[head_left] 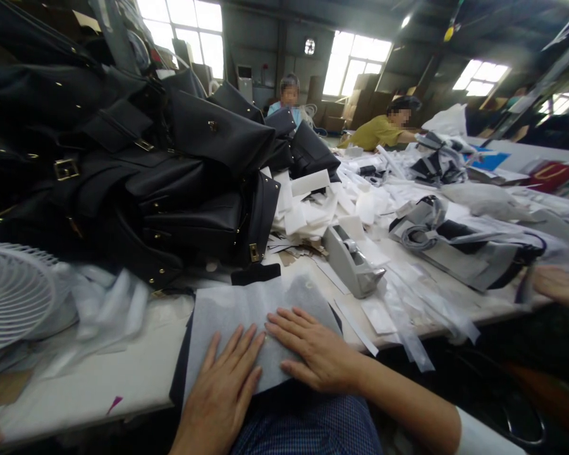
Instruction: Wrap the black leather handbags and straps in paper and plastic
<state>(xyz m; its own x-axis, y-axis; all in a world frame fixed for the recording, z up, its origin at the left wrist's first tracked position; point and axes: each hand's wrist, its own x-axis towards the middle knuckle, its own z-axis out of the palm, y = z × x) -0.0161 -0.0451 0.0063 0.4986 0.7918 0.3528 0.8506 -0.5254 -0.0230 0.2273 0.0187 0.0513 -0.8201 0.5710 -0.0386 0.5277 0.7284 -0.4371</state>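
Note:
A thin white sheet of wrapping paper (pixel 251 300) lies over a black leather item (pixel 180 366), whose dark edges stick out at both sides. Whether that item is a whole bag cannot be made out. My left hand (pixel 227 379) rests flat on the sheet's lower left, fingers stretched out. On its right half lies my right hand (pixel 308 347), palm down with the fingers extended, its tips close to those of the left. Neither hand grips anything. Just beyond the sheet a black flap (pixel 256 273) shows.
Black handbags (pixel 189 170) with gold fittings are heaped at the left, behind a white fan (pixel 14 297). A grey tape dispenser (pixel 353 262) stands right of the sheet, among white paper pieces (pixel 313 205). Another person's hand (pixel 557 281) reaches in at far right. Two people sit farther back.

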